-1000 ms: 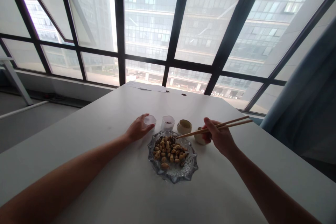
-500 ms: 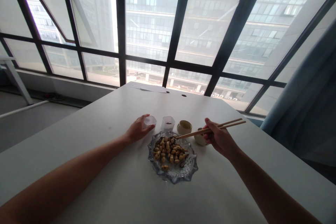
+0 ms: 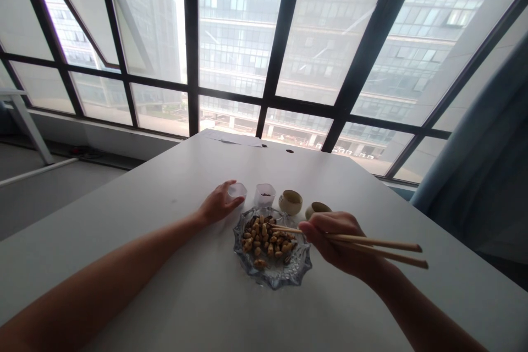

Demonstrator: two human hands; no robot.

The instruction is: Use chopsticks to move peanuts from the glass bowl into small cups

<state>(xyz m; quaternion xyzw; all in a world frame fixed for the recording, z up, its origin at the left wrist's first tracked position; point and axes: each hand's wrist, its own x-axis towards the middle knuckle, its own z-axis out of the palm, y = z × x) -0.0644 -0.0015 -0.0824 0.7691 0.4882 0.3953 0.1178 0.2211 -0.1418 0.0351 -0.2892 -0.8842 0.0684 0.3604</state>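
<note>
My left hand is closed round the near-left side of a small clear plastic cup, which stands on the table. In my right hand is a pair of wooden chopsticks. Their tips reach into a scalloped glass bowl and touch or hover over the heap of peanuts there. Whether the tips pinch a piece I cannot tell. Dark pieces lie among the peanuts at the back of the heap.
Behind the bowl stand a second plastic cup with a few dark bits inside, a beige ceramic cup, and another ceramic cup partly hidden by my right hand. Papers lie at the far edge of the white table.
My right hand has come lower and nearer, swinging the chopsticks so that their back ends point right and towards me. Their tips shifted slightly left and down over the peanuts. My left hand stayed.
</note>
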